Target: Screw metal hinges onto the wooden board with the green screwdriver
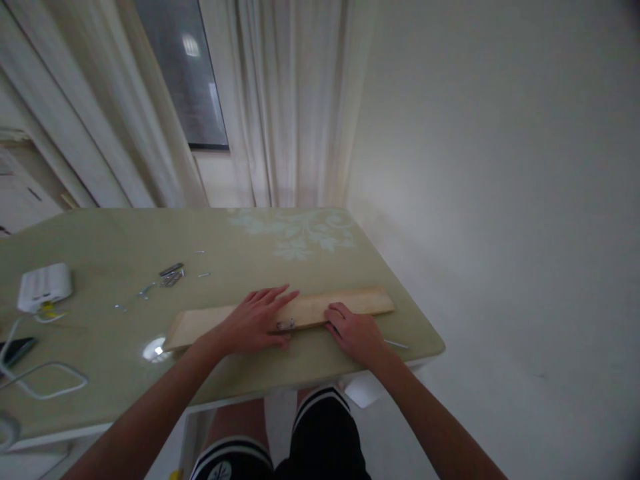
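A long pale wooden board (313,310) lies across the table near its front edge. My left hand (255,323) rests over the middle of the board with its fingers stretched out and apart. Beside its fingertips, a small metal hinge-like piece (286,325) sits at the board's near edge; its exact shape is blurred. My right hand (354,335) is closed at the near edge toward the right end, fingers curled over the wood. Just right of that wrist a thin metal rod (397,344) shows on the table, its other end hidden.
Small metal hardware pieces (171,275) and several screws (145,291) lie left of the board on the green table (125,233). A white box-shaped device (46,287) with a white cable (50,397) stands farther left. A wall (500,200) rises at the right.
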Demonstrator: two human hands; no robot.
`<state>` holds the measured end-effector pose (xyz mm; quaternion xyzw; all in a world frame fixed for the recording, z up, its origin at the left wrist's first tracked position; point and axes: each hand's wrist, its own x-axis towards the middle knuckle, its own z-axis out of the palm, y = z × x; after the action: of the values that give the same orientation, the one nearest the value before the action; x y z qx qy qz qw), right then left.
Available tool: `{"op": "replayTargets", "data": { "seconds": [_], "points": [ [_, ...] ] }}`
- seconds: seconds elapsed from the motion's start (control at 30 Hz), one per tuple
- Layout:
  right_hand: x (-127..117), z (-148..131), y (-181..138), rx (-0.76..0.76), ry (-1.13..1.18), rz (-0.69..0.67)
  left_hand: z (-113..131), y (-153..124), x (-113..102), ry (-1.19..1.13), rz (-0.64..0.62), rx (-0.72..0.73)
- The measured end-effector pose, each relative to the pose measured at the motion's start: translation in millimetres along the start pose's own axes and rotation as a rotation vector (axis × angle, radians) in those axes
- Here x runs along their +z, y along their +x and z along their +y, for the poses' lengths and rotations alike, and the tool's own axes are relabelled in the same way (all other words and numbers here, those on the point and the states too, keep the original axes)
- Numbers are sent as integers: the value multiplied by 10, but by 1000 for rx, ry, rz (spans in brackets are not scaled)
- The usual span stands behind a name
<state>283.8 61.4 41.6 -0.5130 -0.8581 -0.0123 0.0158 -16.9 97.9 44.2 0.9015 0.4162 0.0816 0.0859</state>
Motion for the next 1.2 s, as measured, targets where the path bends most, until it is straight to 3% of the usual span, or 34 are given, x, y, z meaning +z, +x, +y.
{"op": "replayTargets", "data": {
  "seconds": [0.17, 0.37, 0.57, 0.8, 1.07, 1.2],
  "points": [
    [41, 40, 60, -58, -75, 7, -169, -201, -42, -86, 26, -49],
    [130, 30, 115, -120, -118, 67, -319, -229, -13, -167, 66, -46],
    [102, -20, 151, -112, -156, 153, -401, -293, -123, -190, 97, -43],
    [182, -37, 210, -178, -178, 97, -415, -319, -110, -174, 94, -37],
    [-31, -112, 260, -113, -126, 13, -352, -332, -138, -74, 7, -48],
    [-42, -110, 369, -192, -150, -30, -398, -295, -118, -150, -23, -49]
  ]
}}
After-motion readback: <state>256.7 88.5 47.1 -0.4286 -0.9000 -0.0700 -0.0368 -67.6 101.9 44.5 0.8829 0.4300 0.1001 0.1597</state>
